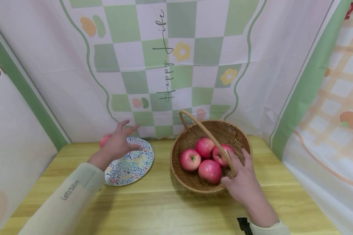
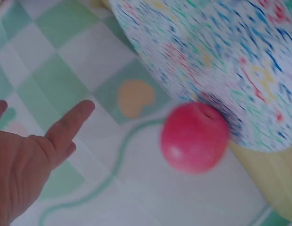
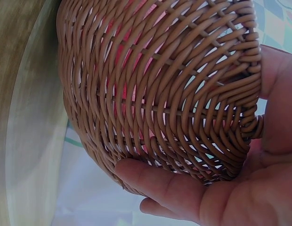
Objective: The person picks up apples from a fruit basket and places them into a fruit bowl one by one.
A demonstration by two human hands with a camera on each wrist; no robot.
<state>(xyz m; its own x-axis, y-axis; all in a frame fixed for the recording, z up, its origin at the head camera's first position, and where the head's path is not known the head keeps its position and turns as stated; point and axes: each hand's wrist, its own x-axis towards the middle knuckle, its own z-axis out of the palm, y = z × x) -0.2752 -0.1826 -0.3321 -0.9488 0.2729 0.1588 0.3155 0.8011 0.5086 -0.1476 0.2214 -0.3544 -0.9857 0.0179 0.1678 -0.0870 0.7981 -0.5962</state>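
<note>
My left hand (image 1: 116,143) hovers over the left part of a round plate (image 1: 144,166) with multicoloured squiggles, fingers spread and holding nothing. A red apple (image 2: 195,137) sits at the plate's edge; the hand and wrist partly cover it in the head view. To the right stands a brown wicker basket (image 1: 176,163) with several red apples (image 1: 210,171) in it. My right hand (image 1: 244,184) grips the basket's right rim by the foot of the arched handle (image 1: 204,129). In the right wrist view, fingers (image 3: 160,183) lie along the outside of the weave.
The plate and basket stand on a light wooden table (image 1: 153,209). Behind it hangs a green-and-white checked cloth (image 1: 157,78) with printed lettering. Patterned cloths also hang at the left and right sides. A black strap (image 1: 244,225) shows by the right cuff.
</note>
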